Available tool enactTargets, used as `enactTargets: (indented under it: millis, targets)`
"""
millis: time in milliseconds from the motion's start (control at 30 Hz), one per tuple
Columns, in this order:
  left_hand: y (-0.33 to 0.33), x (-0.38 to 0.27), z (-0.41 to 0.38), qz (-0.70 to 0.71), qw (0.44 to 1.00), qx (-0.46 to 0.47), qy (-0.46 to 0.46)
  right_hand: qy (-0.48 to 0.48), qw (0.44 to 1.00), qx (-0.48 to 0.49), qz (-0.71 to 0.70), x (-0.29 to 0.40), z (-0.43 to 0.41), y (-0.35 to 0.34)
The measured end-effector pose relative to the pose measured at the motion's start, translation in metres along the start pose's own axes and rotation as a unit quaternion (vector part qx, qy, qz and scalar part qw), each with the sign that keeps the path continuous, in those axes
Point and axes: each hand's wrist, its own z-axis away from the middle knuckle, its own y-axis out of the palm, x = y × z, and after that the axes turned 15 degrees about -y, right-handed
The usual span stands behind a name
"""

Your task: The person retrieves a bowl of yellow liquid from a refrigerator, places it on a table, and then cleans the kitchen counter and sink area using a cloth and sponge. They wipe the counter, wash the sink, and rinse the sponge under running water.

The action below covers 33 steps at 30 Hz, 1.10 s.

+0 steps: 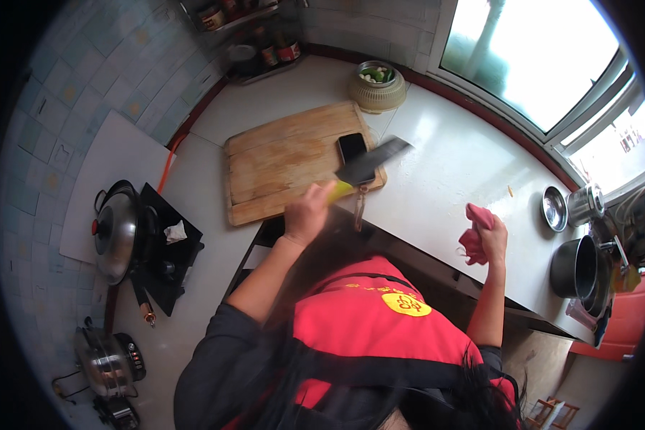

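Observation:
My left hand (307, 214) grips the yellow-green handle of a kitchen cleaver (373, 160), whose broad dark blade is blurred and points up and to the right. Behind the blade, a black smartphone (352, 145) lies on the right end of a wooden cutting board (285, 161). A strap (360, 207) hangs from the phone's lower end over the counter edge. Farther right, my right hand (493, 239) clutches a crumpled red cloth (475, 236) above the white countertop (435, 177).
A lidded wok (119, 236) sits on a black cooktop (166, 285) at left, with an electric pot (105, 355) below it. A bowl of green and white vegetables (376, 73) stands on an upturned basket (377, 97). Pots (572, 267) and a steel bowl (554, 209) crowd the right end.

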Motion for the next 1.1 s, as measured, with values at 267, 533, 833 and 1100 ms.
enactTargets:
  millis: [267, 533, 833, 1100]
  targets:
    - [0.03, 0.163, -0.02, -0.059, 0.967, -0.129, -0.213, 0.048, 0.968, -0.054, -0.241, -0.018, 0.049, 0.022]
    - [0.057, 0.189, -0.031, -0.053, 0.969, -0.158, -0.18, 0.082, 0.953, -0.065, -0.286, -0.001, 0.078, 0.032]
    - [0.176, 0.132, -0.159, 0.09, 0.989, 0.012, -0.12, 0.175, 0.893, -0.153, -0.386, 0.023, 0.117, 0.022]
    - [0.175, 0.128, -0.162, -0.054, 0.995, 0.075, -0.04, 0.175, 0.818, -0.317, -0.447, -0.051, 0.15, -0.031]
